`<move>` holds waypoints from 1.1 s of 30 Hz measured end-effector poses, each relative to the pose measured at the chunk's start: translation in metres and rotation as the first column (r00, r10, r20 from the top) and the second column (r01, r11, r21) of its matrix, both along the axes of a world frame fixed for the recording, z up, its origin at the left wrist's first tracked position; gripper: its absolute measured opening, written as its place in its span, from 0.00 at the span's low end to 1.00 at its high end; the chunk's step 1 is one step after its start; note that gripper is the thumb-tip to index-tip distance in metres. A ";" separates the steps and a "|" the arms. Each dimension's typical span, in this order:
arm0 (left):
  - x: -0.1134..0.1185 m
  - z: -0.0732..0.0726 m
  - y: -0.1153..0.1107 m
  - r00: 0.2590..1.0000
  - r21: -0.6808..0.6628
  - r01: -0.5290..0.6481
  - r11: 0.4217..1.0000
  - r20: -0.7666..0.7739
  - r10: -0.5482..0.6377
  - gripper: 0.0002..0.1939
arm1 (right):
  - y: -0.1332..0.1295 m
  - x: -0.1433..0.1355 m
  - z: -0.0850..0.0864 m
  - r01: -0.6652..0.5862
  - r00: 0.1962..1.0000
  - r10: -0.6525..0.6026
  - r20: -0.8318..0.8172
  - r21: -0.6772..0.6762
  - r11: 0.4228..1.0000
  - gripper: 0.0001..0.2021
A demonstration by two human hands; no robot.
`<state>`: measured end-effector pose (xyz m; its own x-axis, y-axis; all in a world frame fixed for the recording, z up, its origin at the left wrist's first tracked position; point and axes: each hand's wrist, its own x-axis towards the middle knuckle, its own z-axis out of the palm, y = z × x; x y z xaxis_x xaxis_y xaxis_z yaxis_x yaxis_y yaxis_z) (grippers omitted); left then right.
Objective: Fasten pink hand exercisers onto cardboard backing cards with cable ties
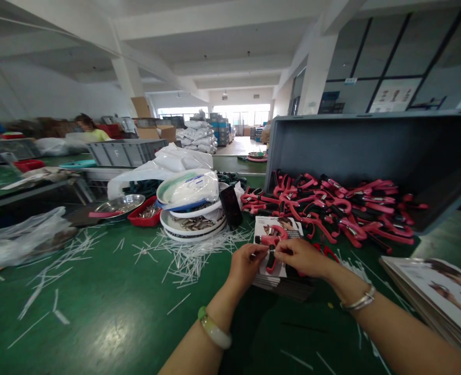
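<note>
A pink-and-black plier-like hand tool (277,235) lies on a printed card (262,227) at the top of a stack of such cards. My left hand (246,264) comes at the tool from the left, thumb and fingertips pinched together. From the right, my right hand (302,256) pinches in the same way, close to the left fingertips. A small bit of white tie (272,249) shows between them, across the tool; the fingers hide most of it. Many thin white ties (189,263) are strewn on the green table left of the cards.
A tipped grey crate (332,140) spills many pink-and-black tools (332,208) at the right. More printed cards (435,286) lie at right. Stacked white basins (193,229), a dark phone-like slab (231,206), a red tray (146,212) and a metal bowl (124,204) stand left. Another person (91,130) is far behind.
</note>
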<state>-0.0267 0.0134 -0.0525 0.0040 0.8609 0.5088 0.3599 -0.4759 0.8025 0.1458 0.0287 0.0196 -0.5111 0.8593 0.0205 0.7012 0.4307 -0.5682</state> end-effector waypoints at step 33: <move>-0.003 -0.001 -0.007 0.945 -0.078 -0.156 0.985 -0.302 0.125 0.07 | 0.000 0.005 -0.021 0.092 0.964 -0.068 -0.257 0.083 0.992 0.09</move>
